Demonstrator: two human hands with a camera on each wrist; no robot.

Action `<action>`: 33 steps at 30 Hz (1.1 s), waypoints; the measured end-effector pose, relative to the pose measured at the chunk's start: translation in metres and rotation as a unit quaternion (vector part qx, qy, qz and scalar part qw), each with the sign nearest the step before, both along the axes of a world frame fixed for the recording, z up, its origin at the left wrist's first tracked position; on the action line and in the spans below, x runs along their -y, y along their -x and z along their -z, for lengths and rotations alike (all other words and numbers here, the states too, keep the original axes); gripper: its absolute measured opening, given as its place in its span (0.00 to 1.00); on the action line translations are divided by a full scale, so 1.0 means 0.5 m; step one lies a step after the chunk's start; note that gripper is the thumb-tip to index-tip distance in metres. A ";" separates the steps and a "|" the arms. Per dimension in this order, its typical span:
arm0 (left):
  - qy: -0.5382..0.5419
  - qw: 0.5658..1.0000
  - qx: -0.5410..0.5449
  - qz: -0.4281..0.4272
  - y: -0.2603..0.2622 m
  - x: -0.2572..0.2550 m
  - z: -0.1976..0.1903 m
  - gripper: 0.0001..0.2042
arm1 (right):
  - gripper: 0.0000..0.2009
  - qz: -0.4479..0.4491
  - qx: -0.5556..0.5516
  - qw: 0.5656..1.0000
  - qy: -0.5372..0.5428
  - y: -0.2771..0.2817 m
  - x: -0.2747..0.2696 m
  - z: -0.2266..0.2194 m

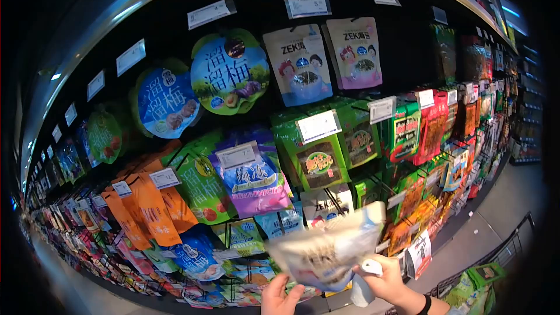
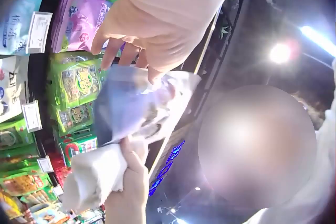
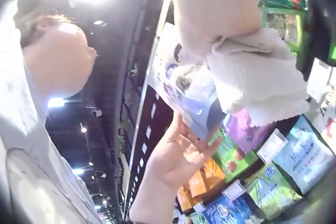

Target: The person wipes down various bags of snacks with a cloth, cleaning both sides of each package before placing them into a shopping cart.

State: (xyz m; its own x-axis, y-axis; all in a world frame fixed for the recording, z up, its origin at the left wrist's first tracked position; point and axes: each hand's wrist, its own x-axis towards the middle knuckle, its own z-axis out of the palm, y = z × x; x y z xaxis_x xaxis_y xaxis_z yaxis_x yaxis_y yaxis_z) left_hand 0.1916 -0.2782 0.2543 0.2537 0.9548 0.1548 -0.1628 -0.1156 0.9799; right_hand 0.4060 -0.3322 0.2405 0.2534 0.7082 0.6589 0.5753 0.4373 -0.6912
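A pale ZEK snack pouch (image 1: pixel 329 251), blurred in the head view, is tilted in front of the shelves. My right hand (image 1: pixel 386 284) pinches its right edge and also holds a crumpled white cloth (image 1: pixel 361 291). In the left wrist view the cloth (image 2: pixel 94 176) bulges out beside the pouch's bluish lower part (image 2: pixel 126 106). Below the pouch, my left hand (image 1: pixel 281 298) has its fingers loosely spread, tips right at the lower edge. From the right wrist, the left palm (image 3: pixel 176 155) shows beside the pouch's blue corner (image 3: pixel 202 119).
Hanging snack packs fill the rack ahead, including two ZEK pouches (image 1: pixel 298 64) on the upper row, green seaweed packs (image 1: pixel 318 160) and orange bags (image 1: pixel 154 207). Price tags (image 1: pixel 318 125) stick out from the hooks. A wire cart (image 1: pixel 516 242) with green packages (image 1: pixel 469 291) stands at lower right.
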 end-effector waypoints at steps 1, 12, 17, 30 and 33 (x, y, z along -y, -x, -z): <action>0.005 1.000 -0.002 0.005 0.005 0.003 0.007 0.21 | 0.04 0.004 -0.037 0.999 0.017 0.002 0.008 0.017; -0.040 0.983 -0.062 0.167 0.031 -0.019 0.073 0.25 | 0.08 -0.080 -0.256 0.948 0.171 0.059 0.010 0.011; -0.001 0.987 -0.082 0.138 0.034 -0.019 0.033 0.21 | 0.08 -0.124 -0.277 0.928 0.216 0.063 0.019 -0.025; 0.049 0.981 0.035 0.184 0.038 -0.041 0.042 0.22 | 0.08 -0.195 -0.310 0.897 0.249 0.047 0.001 -0.020; 0.071 0.969 0.102 0.212 0.036 -0.047 0.048 0.23 | 0.09 -0.211 -0.266 0.899 0.278 0.038 0.003 -0.033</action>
State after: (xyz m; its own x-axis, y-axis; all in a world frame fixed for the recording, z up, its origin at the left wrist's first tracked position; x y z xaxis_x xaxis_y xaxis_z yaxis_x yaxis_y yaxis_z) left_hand 0.1738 -0.2549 0.2305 0.6054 0.7871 0.1184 -0.3590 0.1373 0.9232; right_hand 0.3868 -0.3337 0.2569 0.0586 0.9975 0.0389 -0.0372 0.0411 -0.9985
